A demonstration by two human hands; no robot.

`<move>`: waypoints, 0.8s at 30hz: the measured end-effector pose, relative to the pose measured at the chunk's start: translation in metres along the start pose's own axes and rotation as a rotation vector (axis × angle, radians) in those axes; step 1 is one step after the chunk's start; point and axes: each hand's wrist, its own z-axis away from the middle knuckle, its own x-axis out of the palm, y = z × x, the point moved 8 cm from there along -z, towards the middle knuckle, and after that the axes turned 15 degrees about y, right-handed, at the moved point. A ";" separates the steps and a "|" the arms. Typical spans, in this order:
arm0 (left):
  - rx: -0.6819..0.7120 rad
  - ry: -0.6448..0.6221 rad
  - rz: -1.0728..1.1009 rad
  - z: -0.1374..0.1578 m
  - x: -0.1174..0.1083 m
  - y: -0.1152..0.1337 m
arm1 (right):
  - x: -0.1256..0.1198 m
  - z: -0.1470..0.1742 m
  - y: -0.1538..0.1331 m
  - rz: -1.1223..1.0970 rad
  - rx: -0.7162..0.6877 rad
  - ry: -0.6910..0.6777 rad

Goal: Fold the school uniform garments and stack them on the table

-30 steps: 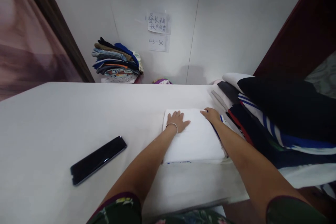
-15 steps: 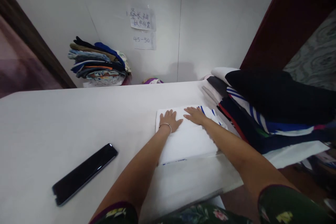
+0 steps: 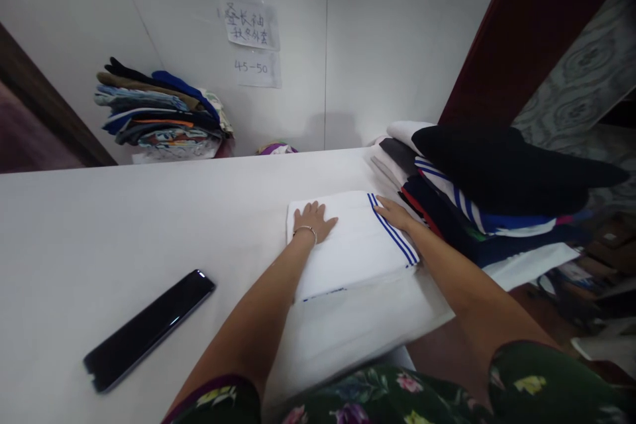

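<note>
A folded white garment (image 3: 348, 245) with blue stripes along its right side lies flat on the white table (image 3: 238, 205). My left hand (image 3: 313, 220) rests on its upper left part, fingers spread, with a bracelet at the wrist. At the upper right edge, beside the stripes, my right hand (image 3: 395, 213) lies with its fingers stretched over the cloth. Under the garment is a pale, smooth sheet (image 3: 377, 318) that reaches toward the table's front edge.
A black phone (image 3: 149, 331) lies on the table at the left. Stacked clothes (image 3: 507, 172) stand close on the right, dark ones on top. Another clothes pile (image 3: 163, 112) is behind the table. Handwritten paper notes (image 3: 253, 26) hang on the wall.
My right hand has slid to the right, to the garment's edge, and the blue stripes now lie straight and in full view. My left hand stays on the cloth. The view has shifted slightly right.
</note>
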 end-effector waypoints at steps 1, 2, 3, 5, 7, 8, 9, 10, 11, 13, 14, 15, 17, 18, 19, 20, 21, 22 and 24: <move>0.002 0.001 -0.001 0.000 0.000 0.001 | -0.003 0.002 0.002 -0.006 0.006 0.002; 0.002 0.005 0.004 0.000 -0.001 0.001 | -0.006 0.004 0.005 -0.012 0.022 0.007; 0.002 0.011 0.012 0.000 -0.002 0.001 | -0.010 0.007 0.008 -0.014 0.043 0.014; 0.001 0.016 0.021 0.000 -0.002 0.001 | -0.019 0.014 0.014 -0.010 0.095 0.041; 0.000 0.010 0.014 0.000 -0.001 0.000 | -0.027 0.027 0.016 0.001 0.136 0.082; 0.001 0.007 0.009 0.000 0.000 0.000 | -0.030 0.035 0.014 0.000 0.123 0.110; 0.002 0.006 0.004 0.000 0.000 0.000 | -0.031 0.046 0.009 -0.009 0.085 0.136; 0.004 0.009 0.002 0.000 0.000 0.000 | -0.031 0.057 0.003 -0.023 0.032 0.153; 0.006 0.014 -0.001 0.000 0.001 0.000 | -0.029 0.069 -0.004 -0.041 -0.028 0.158; 0.016 0.028 -0.010 0.000 0.000 0.001 | -0.021 0.090 -0.013 -0.079 -0.113 0.141; 0.020 0.036 -0.018 0.000 -0.002 0.001 | -0.017 0.098 -0.015 -0.091 -0.120 0.126; 0.024 0.045 -0.022 0.000 -0.003 0.001 | -0.014 0.104 -0.015 -0.097 -0.114 0.117; 0.021 0.067 0.000 -0.001 -0.008 0.000 | -0.012 0.108 -0.014 -0.104 -0.103 0.115; 0.005 0.084 0.025 -0.001 -0.011 -0.003 | -0.012 0.108 -0.014 -0.104 -0.101 0.117; -0.022 0.105 0.053 0.000 -0.015 -0.007 | -0.013 0.107 -0.014 -0.104 -0.104 0.117; -0.057 0.127 0.075 0.001 -0.019 -0.014 | -0.013 0.106 -0.014 -0.105 -0.106 0.116; -0.095 0.146 0.090 0.003 -0.021 -0.023 | -0.014 0.105 -0.014 -0.107 -0.107 0.116; -0.129 0.161 0.102 0.007 -0.023 -0.032 | -0.015 0.105 -0.014 -0.108 -0.105 0.118; -0.178 0.187 0.133 0.017 -0.025 -0.049 | -0.015 0.105 -0.015 -0.111 -0.102 0.121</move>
